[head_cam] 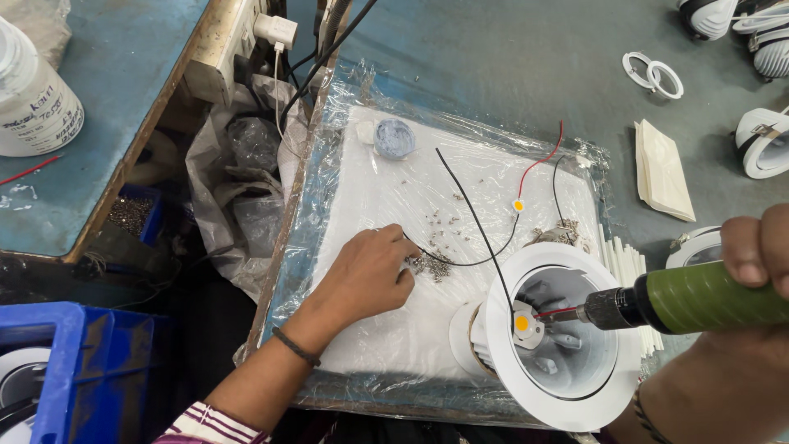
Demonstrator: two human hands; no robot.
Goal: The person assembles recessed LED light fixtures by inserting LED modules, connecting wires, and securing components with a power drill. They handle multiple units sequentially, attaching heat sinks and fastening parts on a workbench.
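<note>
Head view. Right hand [760,247] at 3 o'clock, grip wrapped tight round a green-handled electric screwdriver [699,298]; its bit reaches leftward into the bowl of a white round downlight housing [567,395] lying at 5 o'clock of the white pad [370,197]. The bit tip meets a small white plate with a yellow LED chip [522,322] at the housing's left inner side; a red lead runs from the chip to the bit area, a black wire [468,205] rises from it toward 11 o'clock. Left hand [370,275] sits palm-down at pad centre, fingers curled and pinched together over a scatter of small screws [436,265]; whether a screw is between the fingertips cannot be told. Dark band on the left wrist. Pad is covered in clear plastic film and rests on the grey tabletop [509,57]. A second yellow chip with red wire [519,205] lies at 1 o'clock of the pad, a small round blue-grey tub [394,137] at 11 o'clock. Far left: white bottle [29,99], blue crate [74,362]. Far right: more white housings [763,141], white rings [653,74].
</note>
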